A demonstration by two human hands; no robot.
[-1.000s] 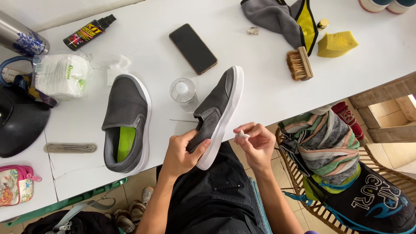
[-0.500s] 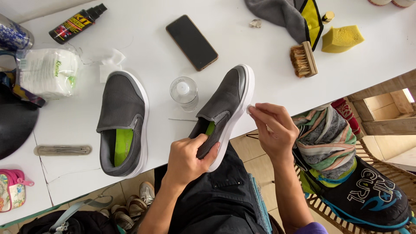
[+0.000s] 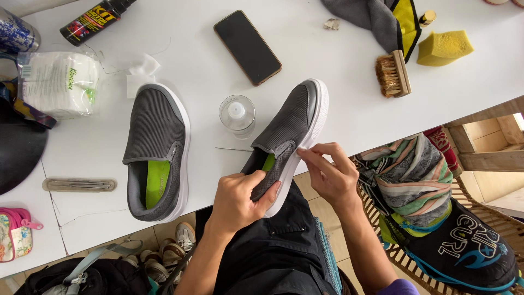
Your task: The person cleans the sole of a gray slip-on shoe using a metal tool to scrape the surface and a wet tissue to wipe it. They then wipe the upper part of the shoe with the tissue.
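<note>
White table point(image 3: 349, 60) seen from above, cluttered, tiled floor below its near edge. Far left: black curved object point(image 3: 16, 147) half off frame, pink patterned pouch point(image 3: 13, 235) at the near corner. Patterned metal can point(image 3: 16, 33) at top left, pack of white wipes point(image 3: 60, 82) just beside it, dark spray bottle point(image 3: 95, 19) lying flat behind. Flat grey tool case point(image 3: 79, 184) near the table edge. Loose white wipe point(image 3: 139, 74) touching the toe of a grey slip-on shoe point(image 3: 158, 147), sole down, green insole showing, not held. Small clear bottle point(image 3: 237, 113) upright between the two shoes. Black phone point(image 3: 247, 47) face up behind it. Second grey shoe point(image 3: 292, 134) tilted on its side, toe resting on the table, heel hanging past the edge over the lap. Left hand point(image 3: 240, 199) closed around the heel end, thumb on the upper, fingers tucked into the opening. Right hand point(image 3: 327, 175) pinched narrow, fingertips pressing a small white piece against the white sole edge; too small to tell what that piece is. Wooden bristle brush point(image 3: 394, 74), grey and yellow cloth point(image 3: 376, 19) and yellow sponge point(image 3: 445, 46) well apart at the upper right. Wicker chair point(image 3: 491, 213) with striped fabric point(image 3: 412, 175) and dark bag point(image 3: 469, 246) beside the right arm.
</note>
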